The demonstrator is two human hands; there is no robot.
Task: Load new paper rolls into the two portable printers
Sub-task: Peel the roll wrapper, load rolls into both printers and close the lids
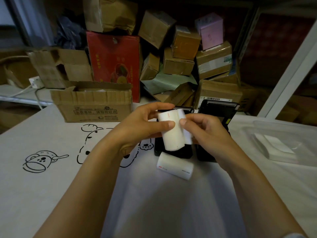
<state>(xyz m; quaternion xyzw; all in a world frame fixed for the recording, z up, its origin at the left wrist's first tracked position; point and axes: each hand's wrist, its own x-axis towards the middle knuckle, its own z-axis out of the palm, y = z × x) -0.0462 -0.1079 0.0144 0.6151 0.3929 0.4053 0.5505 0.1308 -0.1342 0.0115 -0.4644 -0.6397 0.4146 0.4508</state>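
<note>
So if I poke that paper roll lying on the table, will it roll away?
Probably. The paper roll lies on its rounded side on the tablecloth, so a sideways poke would likely set it rolling, though the cloth may slow it. It looks light. Tightly wound, it should feel firm, not floppy.

We held a paper roll (172,133) in our left hand (137,124) while our right hand (204,129) pinched its loose edge above two black printers (217,121); a second roll (175,166) lay nearby.
</note>
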